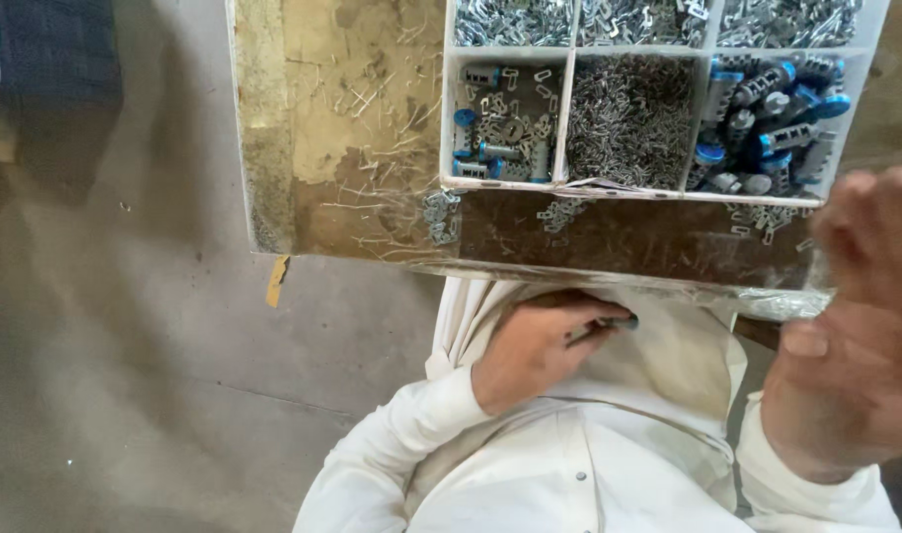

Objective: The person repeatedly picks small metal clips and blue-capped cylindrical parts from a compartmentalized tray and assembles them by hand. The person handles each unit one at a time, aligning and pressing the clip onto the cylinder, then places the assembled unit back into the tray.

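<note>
My left hand (pixel 530 345) rests in my lap below the table edge, its fingers pinching a thin dark rod with a blue tip (pixel 609 325). My right hand (pixel 856 336) is raised close to the camera at the right, blurred, fingers curled; I cannot see anything in it. A white compartment tray (pixel 564 118) sits on the worn brown table (pixel 352 118). Its compartments hold small metal clips, fine metal pins (pixel 628 118) and grey parts with blue caps (pixel 772 114).
Loose metal clips (pixel 441 215) lie on the table just outside the tray's front rim. Thin wire bits are scattered over the table's left part. Grey concrete floor (pixel 145 326) spreads to the left, with a dark object at the top left corner.
</note>
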